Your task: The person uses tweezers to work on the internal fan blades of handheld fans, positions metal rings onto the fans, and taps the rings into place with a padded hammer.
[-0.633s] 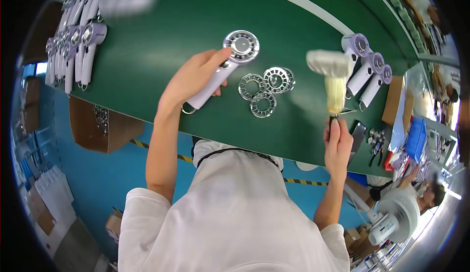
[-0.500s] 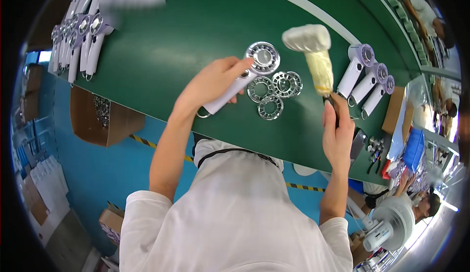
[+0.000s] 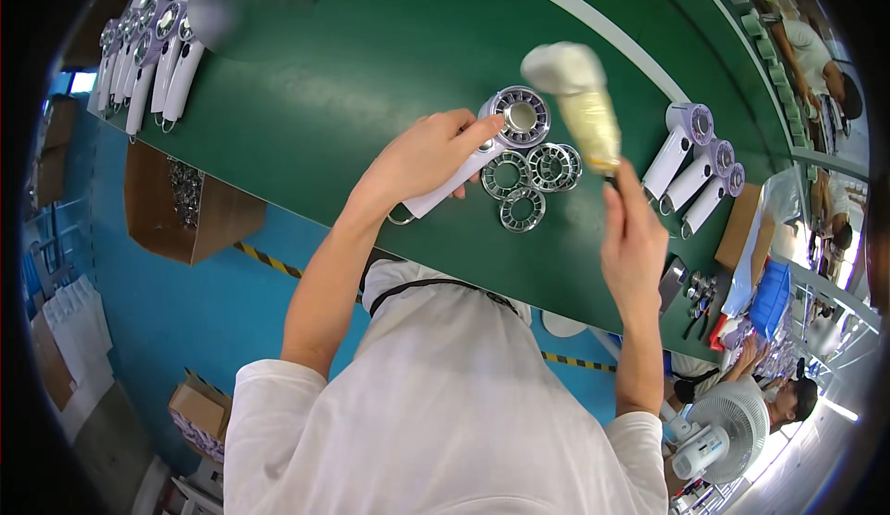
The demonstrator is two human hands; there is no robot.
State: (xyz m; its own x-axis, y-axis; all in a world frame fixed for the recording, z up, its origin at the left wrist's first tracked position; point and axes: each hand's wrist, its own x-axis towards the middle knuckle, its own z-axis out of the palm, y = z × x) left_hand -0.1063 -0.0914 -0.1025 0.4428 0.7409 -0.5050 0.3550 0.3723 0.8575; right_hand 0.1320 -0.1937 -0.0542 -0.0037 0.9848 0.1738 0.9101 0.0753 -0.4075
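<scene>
A white handheld fan [image 3: 443, 192] lies slanted on the green table [image 3: 389, 61], its round head fitted with a silver ring [image 3: 522, 116]. My left hand [image 3: 417, 158] is closed round its handle, thumb up by the head. Silver slotted rings [image 3: 505, 176] lie on the table just below the fan head, some overlapping. Raised to the right of that head is a mallet [image 3: 591, 126] with a cloth-wrapped white head and yellowish wrapping below; motion smears it. My right hand [image 3: 633, 241] grips the mallet's dark handle.
Three more handheld fans [image 3: 668, 165] lie at the right. Many others [image 3: 176, 79] are stacked at the far left, near a blurred pale disc [image 3: 250, 0]. A cardboard box [image 3: 218, 223] with small metal parts stands below the table edge. Pliers [image 3: 697, 322] and a blue bin [image 3: 769, 300] sit right.
The mallet has swung left, closer to the fan head, and my right hand has tilted with it. My left hand still holds the fan. The whole view has shifted slightly.
</scene>
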